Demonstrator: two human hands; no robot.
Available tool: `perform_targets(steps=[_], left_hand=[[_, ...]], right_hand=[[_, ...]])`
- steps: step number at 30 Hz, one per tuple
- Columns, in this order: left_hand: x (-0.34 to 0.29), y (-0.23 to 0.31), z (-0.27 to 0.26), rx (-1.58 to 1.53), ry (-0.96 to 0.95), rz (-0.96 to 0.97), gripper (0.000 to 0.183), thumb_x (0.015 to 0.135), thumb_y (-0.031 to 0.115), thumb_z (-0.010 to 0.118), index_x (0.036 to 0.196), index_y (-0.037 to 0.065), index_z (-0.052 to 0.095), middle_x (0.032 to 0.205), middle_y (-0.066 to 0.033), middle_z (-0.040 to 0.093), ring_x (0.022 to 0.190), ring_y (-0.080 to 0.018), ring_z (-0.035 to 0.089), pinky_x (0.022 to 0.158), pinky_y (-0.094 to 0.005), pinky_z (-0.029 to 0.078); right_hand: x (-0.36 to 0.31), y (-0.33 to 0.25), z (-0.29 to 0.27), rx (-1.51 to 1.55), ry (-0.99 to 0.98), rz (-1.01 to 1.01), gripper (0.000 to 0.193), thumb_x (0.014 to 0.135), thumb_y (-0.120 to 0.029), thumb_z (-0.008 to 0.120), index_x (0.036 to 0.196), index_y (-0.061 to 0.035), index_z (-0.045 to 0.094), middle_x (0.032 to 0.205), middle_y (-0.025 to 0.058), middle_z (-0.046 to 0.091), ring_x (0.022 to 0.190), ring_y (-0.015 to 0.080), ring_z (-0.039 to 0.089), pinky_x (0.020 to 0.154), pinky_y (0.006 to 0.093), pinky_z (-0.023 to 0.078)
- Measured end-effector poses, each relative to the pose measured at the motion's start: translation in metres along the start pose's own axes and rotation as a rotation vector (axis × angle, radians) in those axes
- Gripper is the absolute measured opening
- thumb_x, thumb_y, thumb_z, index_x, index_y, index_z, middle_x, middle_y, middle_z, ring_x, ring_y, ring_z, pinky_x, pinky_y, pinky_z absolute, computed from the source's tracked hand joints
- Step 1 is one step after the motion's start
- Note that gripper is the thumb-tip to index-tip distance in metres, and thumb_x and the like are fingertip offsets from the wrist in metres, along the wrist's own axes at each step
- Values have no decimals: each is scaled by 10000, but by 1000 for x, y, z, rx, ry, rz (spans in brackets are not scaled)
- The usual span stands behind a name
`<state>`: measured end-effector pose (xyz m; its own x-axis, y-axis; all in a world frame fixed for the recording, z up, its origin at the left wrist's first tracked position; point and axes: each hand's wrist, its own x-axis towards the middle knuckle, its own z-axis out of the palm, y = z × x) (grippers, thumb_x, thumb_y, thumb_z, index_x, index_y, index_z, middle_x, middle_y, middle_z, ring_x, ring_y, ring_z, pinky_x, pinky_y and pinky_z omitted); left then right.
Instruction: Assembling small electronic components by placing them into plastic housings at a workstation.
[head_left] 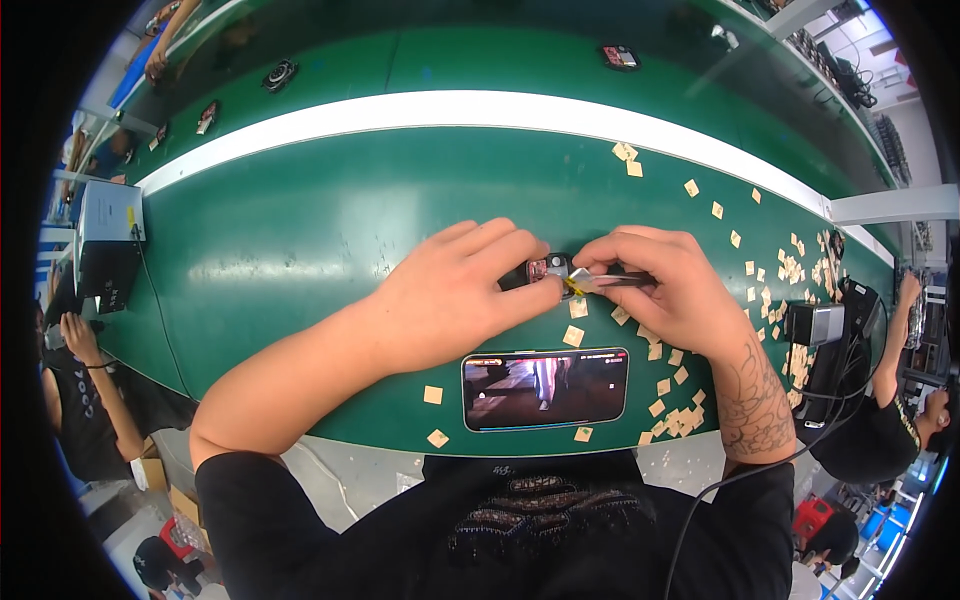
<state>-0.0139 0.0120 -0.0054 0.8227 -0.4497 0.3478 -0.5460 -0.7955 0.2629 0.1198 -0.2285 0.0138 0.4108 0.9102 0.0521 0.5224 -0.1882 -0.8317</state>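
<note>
Phone screen: bright picture on the black phone (545,390), with a thin row of lettering along its top edge, too small to make out.
Shirt print: pale letters run down the dark top (85,390) of a person off left.
Left hand: here's the left hand (470,285), thumb and forefinger gripping the small black device (537,271) at mid-counter, just beyond the phone.
Right hand: and the right hand (675,285), fingers pinching a slim dark tool (622,281), its tip end beside a silver-and-yellow piece (579,281) at the device's right end.
In the way: both hands hide much of that device.
Paper squares: pale yellow squares (685,422) litter the right of the green counter (260,220), a few lying around the phone.
Far side: beyond the white strip (480,108), another black device (619,56).
Right edge: a grey box (815,323) among black cables.
</note>
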Motion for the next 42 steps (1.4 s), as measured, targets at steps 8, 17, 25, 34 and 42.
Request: perform_targets(steps=[8, 17, 25, 34, 42], left_hand=[[-1, -4, 3, -75, 7, -10, 277, 849, 175, 812, 1123, 174, 768, 1159, -77, 699, 985, -271, 695, 797, -395, 591], [0, -5, 3, -164, 22, -52, 320, 827, 165, 853, 1133, 117, 773, 1176, -88, 700, 990, -290, 687, 823, -417, 603], [2, -3, 1, -98, 26, -9, 273, 845, 160, 828, 1103, 97, 766, 1176, -86, 701, 974, -278, 689, 809, -406, 604], [0, 1, 4, -236, 52, -105, 315, 814, 127, 858, 1100, 79, 734, 1142, -87, 698, 996, -297, 684, 845, -414, 593], [1, 2, 2, -281, 37, -159, 375, 797, 99, 863, 1135, 69, 704, 1107, -89, 696, 1006, -316, 675, 862, -428, 581]], right_hand=[[-3, -9, 3, -29, 34, 102, 236, 923, 47, 749, 1157, 33, 729, 940, 115, 716, 803, 148, 707, 731, 268, 561], [-7, -18, 9, -214, 34, 29, 302, 899, 52, 739, 1194, -8, 721, 955, 133, 699, 839, 290, 733, 708, 369, 579], [-6, -19, 25, -318, 108, -26, 343, 876, 63, 737, 1208, -19, 711, 997, 133, 713, 863, 333, 735, 733, 406, 600], [-11, -8, 36, -137, 204, -4, 317, 888, 18, 760, 1198, -22, 707, 1011, 131, 727, 836, 344, 739, 704, 411, 594], [-9, -6, 38, -102, 213, 11, 271, 915, 1, 767, 1181, -20, 722, 1006, 135, 734, 827, 315, 745, 702, 381, 591]])
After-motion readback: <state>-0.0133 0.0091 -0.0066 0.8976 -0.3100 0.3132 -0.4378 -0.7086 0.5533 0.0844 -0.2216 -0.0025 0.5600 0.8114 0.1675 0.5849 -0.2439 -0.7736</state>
